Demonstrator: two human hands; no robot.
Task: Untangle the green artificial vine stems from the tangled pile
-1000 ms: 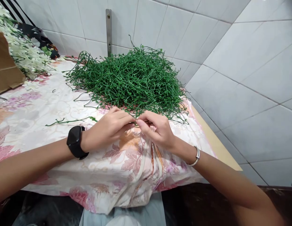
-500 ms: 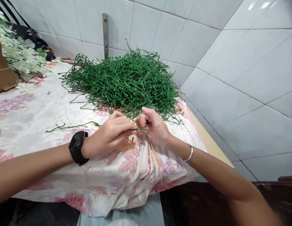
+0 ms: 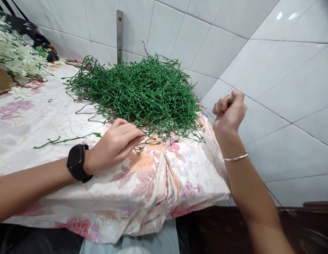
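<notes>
My left hand (image 3: 120, 139) is closed in a pinch in front of the green heap, on the near side of the cloth. A thin artificial green stem (image 3: 71, 138) sticks out behind this hand to the left, and another green tip shows below its fingers. My right hand (image 3: 229, 109) is raised at the right, curled into a fist away from the table surface. A small green bit (image 3: 229, 102) shows between its thumb and fingers; the rest is hidden. Just beyond my left hand lies a large tangled heap of green stems (image 3: 148, 88).
White artificial flowers (image 3: 23, 58) and a cardboard piece (image 3: 2, 79) are at the far left. A floral tablecloth (image 3: 55, 116) covers the table. A metal bracket (image 3: 119, 35) is fixed to the tiled wall (image 3: 280, 77), which closes in behind and at the right.
My right hand has left the spot beside my left hand and swung up and to the right, closed on a green bit. My left hand has shifted slightly left with the stem.
</notes>
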